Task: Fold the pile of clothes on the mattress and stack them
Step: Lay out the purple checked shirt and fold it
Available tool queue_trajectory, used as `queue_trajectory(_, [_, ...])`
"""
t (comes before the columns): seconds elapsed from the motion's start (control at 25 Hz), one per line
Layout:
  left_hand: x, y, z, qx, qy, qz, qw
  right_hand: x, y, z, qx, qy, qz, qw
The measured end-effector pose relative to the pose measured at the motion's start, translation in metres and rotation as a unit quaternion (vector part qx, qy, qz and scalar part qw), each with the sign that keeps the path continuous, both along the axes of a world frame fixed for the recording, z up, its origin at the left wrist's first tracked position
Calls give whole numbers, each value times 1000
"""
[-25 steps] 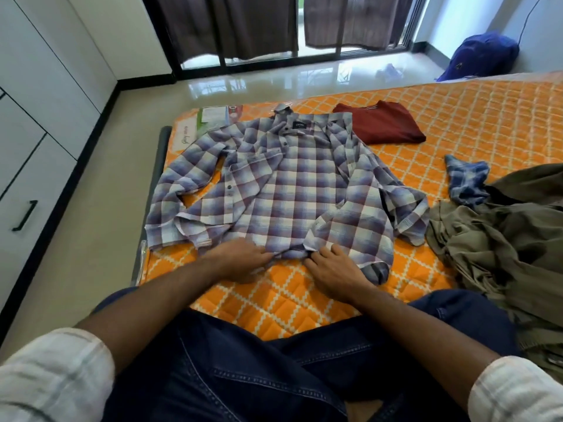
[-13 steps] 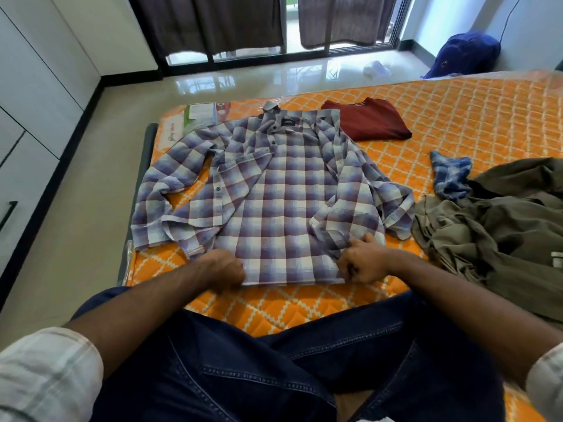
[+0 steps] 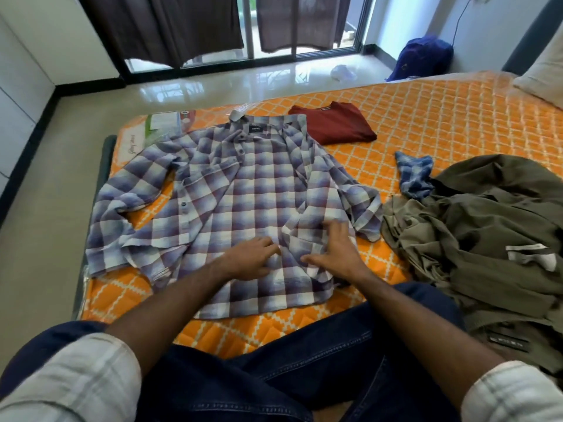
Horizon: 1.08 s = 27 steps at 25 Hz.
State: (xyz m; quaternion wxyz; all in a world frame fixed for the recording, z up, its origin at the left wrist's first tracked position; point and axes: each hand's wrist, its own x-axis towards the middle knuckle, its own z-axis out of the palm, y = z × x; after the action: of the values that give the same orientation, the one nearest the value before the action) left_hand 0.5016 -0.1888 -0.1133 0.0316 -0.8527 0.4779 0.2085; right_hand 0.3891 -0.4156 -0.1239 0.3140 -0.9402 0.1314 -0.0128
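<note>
A purple and white checked shirt lies spread out, collar away from me, on the orange quilted mattress. My left hand rests flat on the shirt's lower middle. My right hand lies beside it on the lower right part, fingers spread and pressing the cloth. A folded dark red garment sits beyond the shirt's collar to the right. A heap of olive green clothes lies at the right, with a small blue checked piece at its far edge.
The mattress's left edge drops to a tiled floor. A printed label and leaflet lie under plastic at the far left corner. A blue bag stands on the floor by the window. A pillow is at the far right.
Both hands left the shirt's hem and moved up onto the shirt body, closer together. The hem now lies flat and straight near my knees.
</note>
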Motion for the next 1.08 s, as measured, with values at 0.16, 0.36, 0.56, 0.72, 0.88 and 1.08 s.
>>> queue_trajectory(0.16, [-6,-36,-22,-47,5,45,998,5,14,-18,-120,65,20,990])
queue_trajectory(0.36, [-14,-28,-32,-108,7,110,988,19,-31,11,286,11,-81,955])
queue_trajectory(0.56, [-26,-25,-40,-44,-105,-10,993,-8,-46,54,708,-208,-238,631])
queue_trajectory(0.72, [-27,-21,-37,-24,8,-41,999,-12,-18,78,729,-213,-214,614])
queue_trajectory(0.88, [5,11,10,-320,443,301,781,5,41,89,577,-57,15,815])
queue_trajectory(1.08, [39,48,8,-326,368,425,760,22,99,38,328,175,310,875])
